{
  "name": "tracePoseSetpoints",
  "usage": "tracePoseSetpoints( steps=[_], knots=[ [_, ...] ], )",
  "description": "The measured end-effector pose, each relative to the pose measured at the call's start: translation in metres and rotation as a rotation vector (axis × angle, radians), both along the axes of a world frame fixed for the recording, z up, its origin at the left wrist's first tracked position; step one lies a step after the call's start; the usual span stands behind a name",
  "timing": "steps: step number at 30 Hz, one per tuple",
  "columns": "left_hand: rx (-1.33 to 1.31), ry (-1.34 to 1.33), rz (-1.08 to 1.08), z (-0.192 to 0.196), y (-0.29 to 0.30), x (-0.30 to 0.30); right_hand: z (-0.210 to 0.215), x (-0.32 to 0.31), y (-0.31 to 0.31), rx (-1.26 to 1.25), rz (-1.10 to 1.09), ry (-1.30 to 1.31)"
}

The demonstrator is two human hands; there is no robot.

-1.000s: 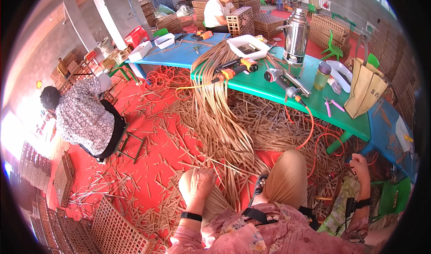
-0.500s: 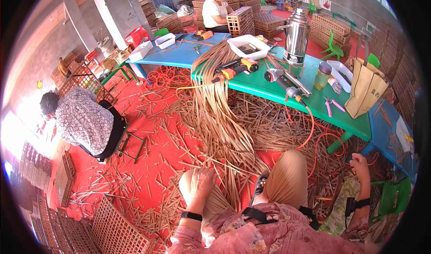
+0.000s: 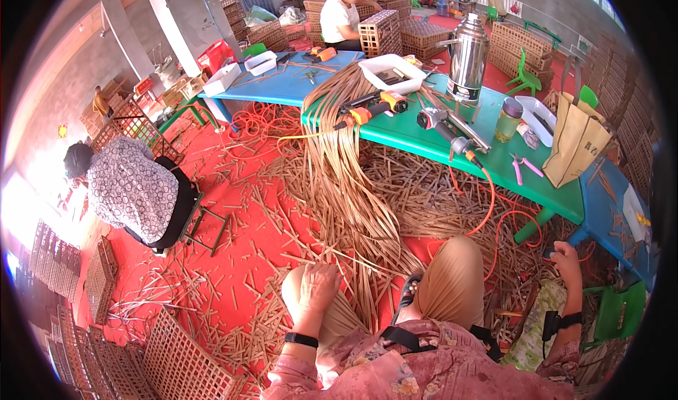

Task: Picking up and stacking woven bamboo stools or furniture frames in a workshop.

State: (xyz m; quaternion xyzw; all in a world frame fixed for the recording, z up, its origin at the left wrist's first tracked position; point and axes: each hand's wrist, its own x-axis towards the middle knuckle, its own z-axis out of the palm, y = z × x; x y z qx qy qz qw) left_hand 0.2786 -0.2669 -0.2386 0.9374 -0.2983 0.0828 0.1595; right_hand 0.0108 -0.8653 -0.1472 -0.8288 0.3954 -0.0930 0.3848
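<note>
My left hand (image 3: 318, 287) rests palm down on my left knee, its fingers draped over the kneecap and no object visible in it. Off to the right, beside the green table, my right hand (image 3: 565, 260) is raised with its fingers curled in. A small dark tip shows at those fingers, too small to name. Long brown woven strips (image 3: 353, 209) hang from the green table (image 3: 409, 142) to the floor before my knees. On that table lie two orange-and-black power tools, a nearer one (image 3: 452, 133) and a farther one (image 3: 374, 109), and pink-handled pliers (image 3: 526, 168).
A steel flask (image 3: 467, 57), a lidded jar (image 3: 508, 119), a white tray (image 3: 393, 73) and a paper bag (image 3: 575, 138) stand on the green table. Orange hoses (image 3: 487, 209) trail below. Cut strips litter the red floor. Woven panels (image 3: 183, 361) lie left. One person sits left, another far back.
My hands stay where they were. The seated person at the back has shifted slightly, an arm now raised over the woven basket. Elsewhere things look the same.
</note>
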Motion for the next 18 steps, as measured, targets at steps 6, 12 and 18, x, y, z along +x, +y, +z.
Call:
tracePoseSetpoints(
  steps=[6, 12, 18],
  knots=[
    [0.03, 0.016, 0.001, 0.002, -0.002, 0.001, -0.015, -0.004, -0.015, 0.004, 0.023, 0.016],
    [0.013, 0.019, -0.001, 0.001, -0.001, 0.001, -0.01, 0.001, -0.004, 0.024, 0.028, 0.029],
    [0.014, 0.027, 0.011, 0.001, -0.002, 0.0, -0.004, 0.002, 0.004, 0.01, 0.029, 0.04]
  ],
)
